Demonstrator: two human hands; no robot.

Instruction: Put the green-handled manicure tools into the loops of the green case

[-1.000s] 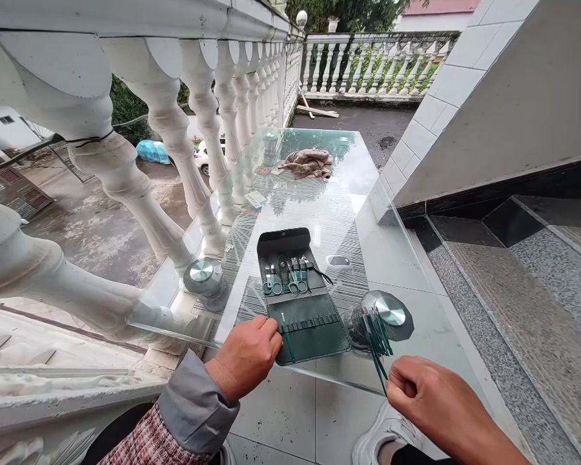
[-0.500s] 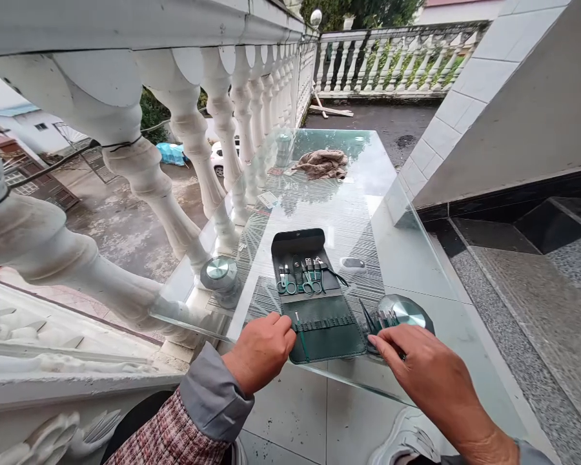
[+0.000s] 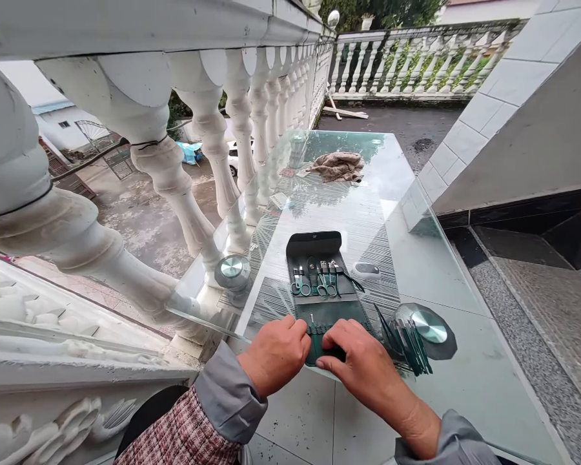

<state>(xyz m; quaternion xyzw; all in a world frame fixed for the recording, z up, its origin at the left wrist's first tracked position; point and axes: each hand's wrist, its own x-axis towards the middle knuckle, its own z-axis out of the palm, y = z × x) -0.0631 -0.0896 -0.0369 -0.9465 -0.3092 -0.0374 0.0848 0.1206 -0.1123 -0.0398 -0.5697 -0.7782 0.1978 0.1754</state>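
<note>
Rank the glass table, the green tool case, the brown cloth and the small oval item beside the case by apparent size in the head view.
1. glass table
2. green tool case
3. brown cloth, though it lies farther off, so its true size is unsure
4. small oval item

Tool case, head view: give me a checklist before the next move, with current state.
1. The tool case lies open and flat on the glass table: ok.
2. The scissors and clippers sit in the upper row: ok.
3. The left hand rests on the case's lower left edge: ok.
4. The right hand is on the lower panel; whether it holds a tool: cannot tell.
5. The loose tools are piled right of the case, beside the metal disc: ok.
6. Lower loops free: cannot tell, the hands cover most of them.
</note>
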